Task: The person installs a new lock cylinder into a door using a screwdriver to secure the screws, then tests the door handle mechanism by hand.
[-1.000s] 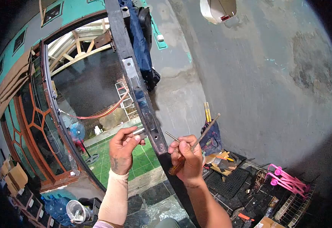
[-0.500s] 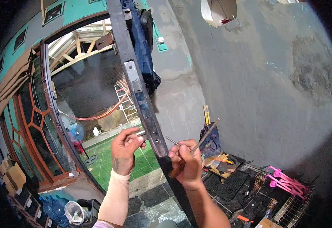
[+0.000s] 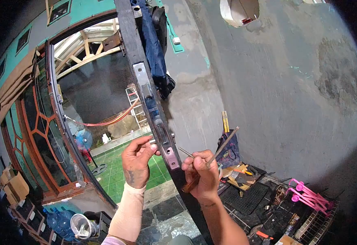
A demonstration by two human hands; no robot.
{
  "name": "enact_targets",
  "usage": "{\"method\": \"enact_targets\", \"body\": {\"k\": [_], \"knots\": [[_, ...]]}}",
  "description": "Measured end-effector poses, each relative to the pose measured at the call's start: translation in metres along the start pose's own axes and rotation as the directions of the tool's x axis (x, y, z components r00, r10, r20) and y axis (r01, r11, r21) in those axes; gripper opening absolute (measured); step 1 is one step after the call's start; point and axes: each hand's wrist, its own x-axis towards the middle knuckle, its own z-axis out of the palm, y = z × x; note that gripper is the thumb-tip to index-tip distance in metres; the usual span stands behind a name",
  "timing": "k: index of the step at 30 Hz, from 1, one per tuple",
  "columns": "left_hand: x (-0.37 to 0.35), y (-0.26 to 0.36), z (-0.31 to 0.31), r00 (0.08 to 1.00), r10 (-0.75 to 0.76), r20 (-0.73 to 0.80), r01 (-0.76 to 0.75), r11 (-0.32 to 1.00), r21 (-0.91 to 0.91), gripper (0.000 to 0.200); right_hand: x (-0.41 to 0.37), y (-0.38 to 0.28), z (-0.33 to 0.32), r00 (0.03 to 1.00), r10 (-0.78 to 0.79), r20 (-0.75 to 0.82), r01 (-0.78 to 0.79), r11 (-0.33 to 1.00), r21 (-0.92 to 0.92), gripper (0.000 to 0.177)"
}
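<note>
Right of the door edge (image 3: pixel 132 45), the right hand (image 3: pixel 203 175) grips a brown-handled screwdriver (image 3: pixel 225 141) and a thin metal rod (image 3: pixel 185 152). At the door edge's left side, the left hand (image 3: pixel 137 163) holds a small metal piece (image 3: pixel 152 141) in a narrow pinch. A lock plate (image 3: pixel 141 75) sits in the door edge; green tiled floor (image 3: pixel 117 173) lies beyond it, leftward

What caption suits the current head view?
Left hand beside a dark door edge with silver metal lock plate, right hand holding a long brown-handled metal tool.
</note>
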Motion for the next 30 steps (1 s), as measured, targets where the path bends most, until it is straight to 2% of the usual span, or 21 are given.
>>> {"method": "enact_targets", "body": {"k": [15, 30], "knots": [[0.001, -0.011, 0.002, 0.998, -0.033, -0.053, 0.031, 0.999, -0.043, 0.025, -0.003, -0.002, 0.003, 0.999, -0.021, -0.03, 0.02, 0.999, -0.027, 0.026], [0.0, -0.013, 0.008, 0.996, 0.018, -0.093, -0.025, 0.997, -0.071, 0.023, -0.003, -0.002, 0.003, 0.999, 0.006, -0.041, -0.007, 0.999, -0.034, 0.023]]}}
